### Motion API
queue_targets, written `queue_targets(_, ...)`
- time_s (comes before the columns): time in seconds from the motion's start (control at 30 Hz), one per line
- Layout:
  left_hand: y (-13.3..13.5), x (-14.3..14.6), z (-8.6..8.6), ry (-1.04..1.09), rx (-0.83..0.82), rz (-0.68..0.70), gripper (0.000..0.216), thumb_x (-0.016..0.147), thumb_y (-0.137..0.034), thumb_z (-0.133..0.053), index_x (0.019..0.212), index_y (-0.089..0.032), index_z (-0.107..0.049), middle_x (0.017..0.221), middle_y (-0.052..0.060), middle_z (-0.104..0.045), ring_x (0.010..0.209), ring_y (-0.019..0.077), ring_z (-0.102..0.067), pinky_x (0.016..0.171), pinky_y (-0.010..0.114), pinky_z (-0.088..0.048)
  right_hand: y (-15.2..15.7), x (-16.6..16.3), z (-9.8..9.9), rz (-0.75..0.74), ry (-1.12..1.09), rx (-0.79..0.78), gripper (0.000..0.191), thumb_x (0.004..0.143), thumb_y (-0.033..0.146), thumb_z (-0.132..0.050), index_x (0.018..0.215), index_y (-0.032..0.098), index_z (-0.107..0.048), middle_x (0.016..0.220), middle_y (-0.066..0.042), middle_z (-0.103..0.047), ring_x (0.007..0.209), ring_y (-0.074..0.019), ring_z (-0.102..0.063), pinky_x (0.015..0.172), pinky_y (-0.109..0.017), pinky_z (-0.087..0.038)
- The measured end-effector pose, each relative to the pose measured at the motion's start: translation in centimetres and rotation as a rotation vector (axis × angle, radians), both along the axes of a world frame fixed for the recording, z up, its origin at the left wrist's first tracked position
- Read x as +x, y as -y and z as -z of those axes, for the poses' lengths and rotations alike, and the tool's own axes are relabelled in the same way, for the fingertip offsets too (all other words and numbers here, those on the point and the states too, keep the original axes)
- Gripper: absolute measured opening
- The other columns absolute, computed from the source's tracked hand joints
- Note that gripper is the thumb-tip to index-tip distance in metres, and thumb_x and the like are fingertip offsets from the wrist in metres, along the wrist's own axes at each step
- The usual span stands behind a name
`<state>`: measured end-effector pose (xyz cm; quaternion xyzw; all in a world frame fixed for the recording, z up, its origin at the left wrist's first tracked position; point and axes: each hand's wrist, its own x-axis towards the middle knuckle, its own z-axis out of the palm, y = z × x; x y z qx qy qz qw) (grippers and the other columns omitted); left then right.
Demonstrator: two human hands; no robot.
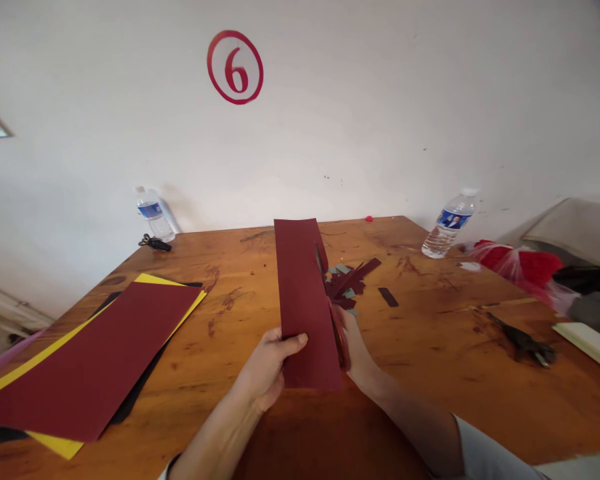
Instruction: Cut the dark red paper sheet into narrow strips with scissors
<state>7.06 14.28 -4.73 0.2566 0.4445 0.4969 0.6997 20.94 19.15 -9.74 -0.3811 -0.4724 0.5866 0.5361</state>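
My left hand (273, 367) grips a long maroon paper strip (303, 293) near its lower left edge, thumb on top. The strip is held up above the wooden table. At its right edge, my right hand (353, 343) is closed around the reddish handles of a pair of scissors (341, 337), partly hidden by the paper. The dark blades lie along the strip's right side, where a narrow piece bends away near the top. Just beyond them is a small heap of maroon and grey-green paper scraps (350, 283).
Maroon, yellow and black sheets (100, 353) lie stacked at the left. Water bottles stand at the back left (154, 213) and back right (450, 223). A black cord with a plug (527, 343) rests at the right, near a red bundle in clear plastic (525, 263).
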Motion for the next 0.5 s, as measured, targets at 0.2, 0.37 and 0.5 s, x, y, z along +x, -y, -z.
queue_targets(0.2,0.00,-0.06,-0.09,0.011,-0.005,0.016,0.033,0.052,-0.024,-0.093,0.081,-0.012,-0.081,0.087,0.014,-0.082,0.085,0.0282,-0.075,0.084,0.038,-0.058,0.23,-0.20,-0.90,-0.028,-0.089,-0.030,0.027,0.077,0.050,-0.074,0.073,0.024,-0.068,0.066,-0.001,-0.068,0.060,-0.0209,-0.062,0.052,-0.033,-0.046)
queue_targets(0.37,0.05,-0.04,0.03,0.029,-0.002,0.010,0.035,0.051,-0.023,-0.094,0.082,-0.012,-0.082,0.088,0.013,-0.082,0.082,0.0259,-0.075,0.082,0.036,-0.060,0.37,-0.30,-1.12,-0.031,-0.112,-0.090,0.032,0.071,0.053,-0.076,0.065,0.025,-0.063,0.054,0.001,-0.061,0.042,-0.0139,-0.044,0.041,-0.030,-0.033)
queue_targets(0.5,0.01,-0.04,0.09,0.039,-0.009,0.021,0.036,0.050,-0.024,-0.095,0.081,-0.012,-0.081,0.085,0.012,-0.082,0.079,0.0251,-0.075,0.080,0.036,-0.060,0.12,-0.30,-0.74,-0.025,-0.083,-0.069,0.033,0.075,0.056,-0.074,0.066,0.025,-0.065,0.054,0.000,-0.062,0.044,-0.0155,-0.049,0.041,-0.030,-0.036)
